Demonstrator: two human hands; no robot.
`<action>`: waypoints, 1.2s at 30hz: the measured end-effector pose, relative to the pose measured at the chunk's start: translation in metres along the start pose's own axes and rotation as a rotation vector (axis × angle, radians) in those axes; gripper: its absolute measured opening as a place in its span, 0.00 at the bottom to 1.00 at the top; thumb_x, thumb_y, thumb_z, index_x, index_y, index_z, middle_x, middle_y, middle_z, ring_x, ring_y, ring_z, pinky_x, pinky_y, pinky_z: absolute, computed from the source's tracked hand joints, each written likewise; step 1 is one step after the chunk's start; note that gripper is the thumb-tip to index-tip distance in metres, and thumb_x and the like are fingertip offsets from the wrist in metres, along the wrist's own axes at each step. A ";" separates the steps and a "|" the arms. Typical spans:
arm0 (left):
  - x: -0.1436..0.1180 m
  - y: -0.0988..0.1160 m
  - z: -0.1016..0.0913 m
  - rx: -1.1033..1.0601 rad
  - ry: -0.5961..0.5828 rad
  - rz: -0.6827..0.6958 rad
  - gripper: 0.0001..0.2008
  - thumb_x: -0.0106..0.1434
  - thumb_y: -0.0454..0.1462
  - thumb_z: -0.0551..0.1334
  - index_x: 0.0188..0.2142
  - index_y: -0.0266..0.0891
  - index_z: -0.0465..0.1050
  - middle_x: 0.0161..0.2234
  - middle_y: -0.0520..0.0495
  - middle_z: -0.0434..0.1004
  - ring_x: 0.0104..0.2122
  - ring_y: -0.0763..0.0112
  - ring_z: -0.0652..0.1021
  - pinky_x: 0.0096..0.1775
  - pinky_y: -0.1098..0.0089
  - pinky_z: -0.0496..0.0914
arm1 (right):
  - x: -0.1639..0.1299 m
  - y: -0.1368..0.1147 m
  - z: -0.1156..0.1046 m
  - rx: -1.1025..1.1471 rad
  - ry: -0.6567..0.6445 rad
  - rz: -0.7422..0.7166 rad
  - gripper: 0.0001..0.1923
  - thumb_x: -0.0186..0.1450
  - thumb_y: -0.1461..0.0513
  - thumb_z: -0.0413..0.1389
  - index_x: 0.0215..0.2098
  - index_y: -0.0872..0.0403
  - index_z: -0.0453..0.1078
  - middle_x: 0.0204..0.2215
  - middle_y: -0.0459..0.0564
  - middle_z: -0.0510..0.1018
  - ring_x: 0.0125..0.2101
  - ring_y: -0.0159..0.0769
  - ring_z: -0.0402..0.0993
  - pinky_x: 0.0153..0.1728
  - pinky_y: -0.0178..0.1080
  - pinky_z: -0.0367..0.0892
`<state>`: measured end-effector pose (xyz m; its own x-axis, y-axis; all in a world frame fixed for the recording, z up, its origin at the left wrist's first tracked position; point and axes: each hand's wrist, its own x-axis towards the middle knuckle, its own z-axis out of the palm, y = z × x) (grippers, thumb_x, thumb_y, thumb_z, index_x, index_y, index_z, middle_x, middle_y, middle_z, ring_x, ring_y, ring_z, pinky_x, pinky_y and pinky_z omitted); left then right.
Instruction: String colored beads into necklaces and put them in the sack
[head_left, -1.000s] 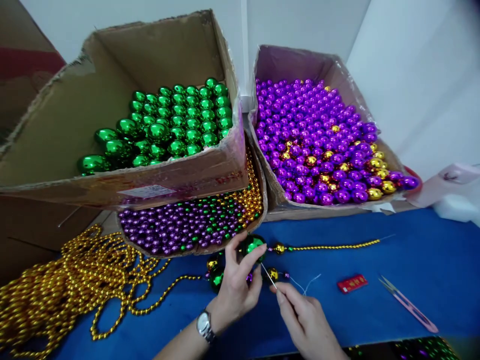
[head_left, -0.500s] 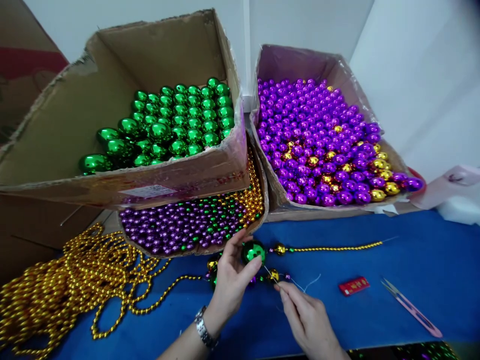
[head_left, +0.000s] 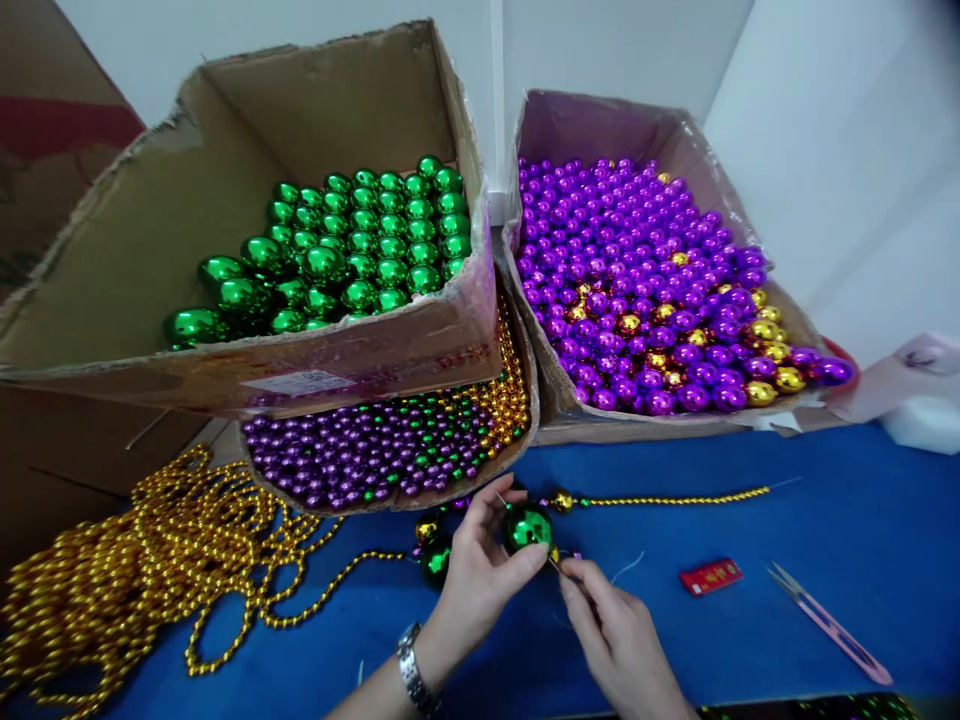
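A large shiny green bead [head_left: 527, 527] is held in my left hand [head_left: 480, 575], between the thumb and fingers. My right hand [head_left: 611, 625] is closed in a pinch on a thin needle [head_left: 553, 565] just below the bead. A fine point sticks out at the bead's upper left, by my left fingertips. Behind my hands lies a strand of small gold beads [head_left: 675, 497] with a larger gold bead [head_left: 562, 500] at its left. Another big green bead [head_left: 436, 560] and a gold bead [head_left: 426, 528] sit left of my left hand, partly hidden by it.
A cardboard box [head_left: 375, 355] of green beads stands over a lower box of small purple, green and gold beads [head_left: 360, 450]. At right is a box [head_left: 540, 365] of purple and gold beads. Gold bead strands [head_left: 112, 570], a red packet [head_left: 711, 577] and pink-handled snips [head_left: 836, 630] lie on the blue table.
The green bead has moved slightly right and down, closer to my right hand. The needle was bare below the bead; now a point shows at its far side.
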<state>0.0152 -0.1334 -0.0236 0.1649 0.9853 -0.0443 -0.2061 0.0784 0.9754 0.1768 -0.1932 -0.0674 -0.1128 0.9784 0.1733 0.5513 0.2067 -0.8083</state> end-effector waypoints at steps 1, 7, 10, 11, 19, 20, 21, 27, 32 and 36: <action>-0.001 -0.001 0.000 0.006 0.001 0.001 0.32 0.52 0.35 0.69 0.55 0.44 0.59 0.51 0.43 0.67 0.51 0.61 0.69 0.49 0.65 0.67 | 0.001 -0.001 0.000 0.028 -0.012 0.025 0.11 0.70 0.60 0.42 0.43 0.51 0.64 0.30 0.47 0.77 0.28 0.32 0.75 0.29 0.30 0.67; 0.005 0.019 -0.011 0.158 -0.193 0.033 0.28 0.58 0.40 0.63 0.57 0.42 0.58 0.53 0.39 0.66 0.50 0.58 0.71 0.45 0.64 0.70 | 0.003 -0.004 -0.003 0.175 -0.117 0.101 0.11 0.71 0.58 0.40 0.39 0.51 0.63 0.26 0.44 0.74 0.26 0.30 0.74 0.30 0.29 0.66; 0.029 0.040 -0.025 0.465 -0.210 0.169 0.17 0.66 0.41 0.54 0.53 0.41 0.64 0.51 0.41 0.70 0.50 0.60 0.71 0.48 0.62 0.68 | 0.003 -0.004 -0.008 0.199 -0.088 0.152 0.12 0.70 0.56 0.41 0.34 0.51 0.62 0.26 0.45 0.74 0.26 0.30 0.74 0.30 0.29 0.66; 0.040 0.045 -0.029 0.629 -0.169 0.238 0.16 0.66 0.40 0.53 0.52 0.41 0.66 0.50 0.43 0.71 0.49 0.61 0.71 0.49 0.62 0.66 | 0.003 -0.004 -0.009 0.200 -0.079 0.164 0.12 0.70 0.56 0.42 0.34 0.51 0.62 0.26 0.45 0.74 0.26 0.30 0.74 0.30 0.29 0.66; 0.109 0.042 -0.040 1.315 -0.212 0.353 0.08 0.57 0.28 0.57 0.31 0.37 0.75 0.35 0.37 0.76 0.46 0.51 0.69 0.48 0.52 0.60 | 0.005 -0.004 -0.014 0.190 -0.024 0.134 0.13 0.70 0.55 0.41 0.35 0.51 0.63 0.26 0.47 0.75 0.26 0.32 0.74 0.28 0.29 0.67; 0.110 0.042 -0.039 1.291 -0.208 0.351 0.08 0.57 0.28 0.57 0.30 0.37 0.75 0.36 0.37 0.76 0.45 0.51 0.69 0.48 0.53 0.61 | 0.004 -0.004 -0.015 0.186 -0.024 0.129 0.13 0.70 0.55 0.41 0.35 0.51 0.63 0.26 0.47 0.75 0.26 0.32 0.74 0.28 0.29 0.67; 0.109 0.042 -0.038 1.264 -0.204 0.348 0.08 0.58 0.29 0.57 0.32 0.37 0.75 0.37 0.37 0.76 0.45 0.52 0.70 0.47 0.54 0.61 | 0.004 -0.003 -0.016 0.182 -0.020 0.128 0.13 0.70 0.56 0.41 0.35 0.51 0.63 0.26 0.47 0.75 0.26 0.32 0.74 0.28 0.30 0.67; 0.080 0.053 -0.031 0.520 -0.207 0.044 0.13 0.64 0.40 0.55 0.45 0.37 0.69 0.36 0.44 0.76 0.32 0.70 0.75 0.34 0.71 0.68 | 0.002 0.001 -0.021 0.140 0.006 0.140 0.10 0.70 0.57 0.43 0.36 0.50 0.63 0.25 0.45 0.74 0.26 0.31 0.73 0.28 0.30 0.64; 0.059 0.053 -0.025 -0.108 -0.161 -0.246 0.11 0.59 0.38 0.62 0.40 0.35 0.73 0.33 0.45 0.75 0.30 0.74 0.74 0.30 0.75 0.66 | 0.003 -0.002 -0.022 0.111 0.006 0.108 0.10 0.70 0.57 0.43 0.36 0.50 0.63 0.23 0.43 0.73 0.24 0.30 0.71 0.27 0.30 0.61; 0.056 0.048 -0.023 -0.161 -0.146 -0.270 0.10 0.59 0.37 0.63 0.39 0.35 0.73 0.33 0.45 0.75 0.30 0.73 0.74 0.29 0.75 0.66 | 0.004 -0.004 -0.021 0.082 0.003 0.080 0.10 0.70 0.58 0.42 0.36 0.50 0.63 0.23 0.43 0.72 0.24 0.30 0.70 0.27 0.31 0.61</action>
<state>-0.0082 -0.0713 0.0159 0.3679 0.8948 -0.2531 -0.2839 0.3673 0.8857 0.1916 -0.1905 -0.0517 -0.0682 0.9918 0.1082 0.4893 0.1278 -0.8627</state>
